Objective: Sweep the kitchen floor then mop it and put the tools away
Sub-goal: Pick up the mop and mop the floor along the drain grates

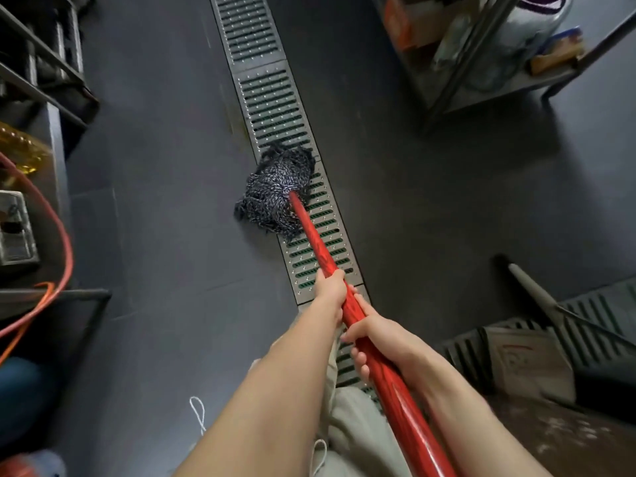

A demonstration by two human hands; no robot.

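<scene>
On dark floor beside drain grate [272, 108] | mop head [275, 194] straddles grate's left edge | left hand [330, 287] grips red handle [318, 249] ahead; right hand [375, 339] grips behind | shelving [481, 63] right, orange hose [51, 235] left; open floor between.

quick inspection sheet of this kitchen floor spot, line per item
surface: dark grey floor, slotted metal drain grate running down its middle
job's things: red-handled mop, its dark string head half on the grate
clutter: flattened cardboard box, grey stick
grips: left hand and right hand both hold the handle, left further down
cables: orange hose looped at left
surroundings: metal shelving holding bags, dark racks
</scene>
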